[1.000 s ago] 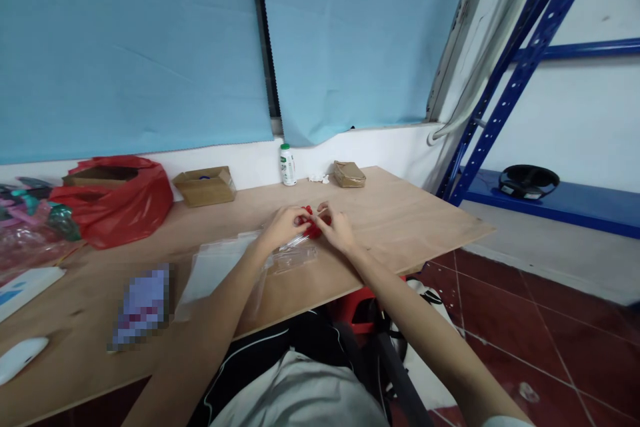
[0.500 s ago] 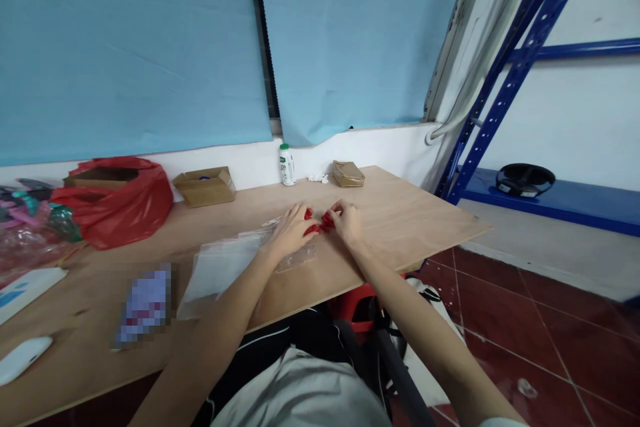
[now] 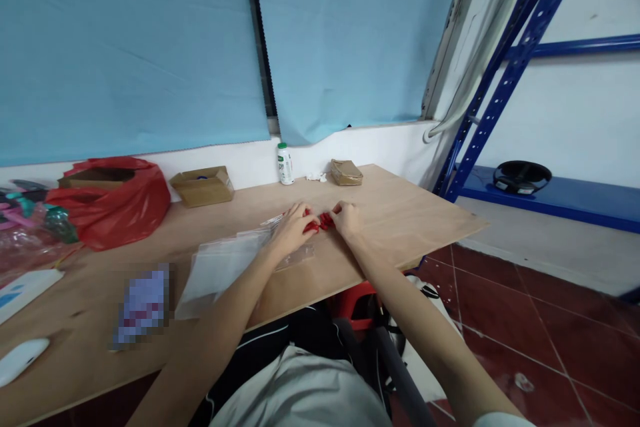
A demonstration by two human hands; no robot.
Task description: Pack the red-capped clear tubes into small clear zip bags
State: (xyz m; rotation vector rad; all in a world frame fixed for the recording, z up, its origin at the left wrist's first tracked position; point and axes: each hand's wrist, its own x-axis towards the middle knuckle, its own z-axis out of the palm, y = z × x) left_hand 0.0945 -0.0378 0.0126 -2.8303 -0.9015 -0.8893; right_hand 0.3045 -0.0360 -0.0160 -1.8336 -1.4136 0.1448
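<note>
My left hand (image 3: 291,228) and my right hand (image 3: 346,219) meet over the middle of the wooden table (image 3: 400,213), both pinched on a small red item (image 3: 320,223) held between their fingertips. What the red item is cannot be made out. Under my left hand and wrist lie clear plastic bags (image 3: 220,263), flat on the tabletop and spreading to the left.
At the back stand a white bottle (image 3: 285,164), an open cardboard box (image 3: 202,186) and a small brown packet (image 3: 347,173). A red plastic bag (image 3: 115,199) sits at the left, a white mouse (image 3: 23,359) near the front edge. Blue shelving (image 3: 500,73) rises on the right.
Both hands shifted slightly away from me across the table with the red item still between them. The view drifted a little to the right.
</note>
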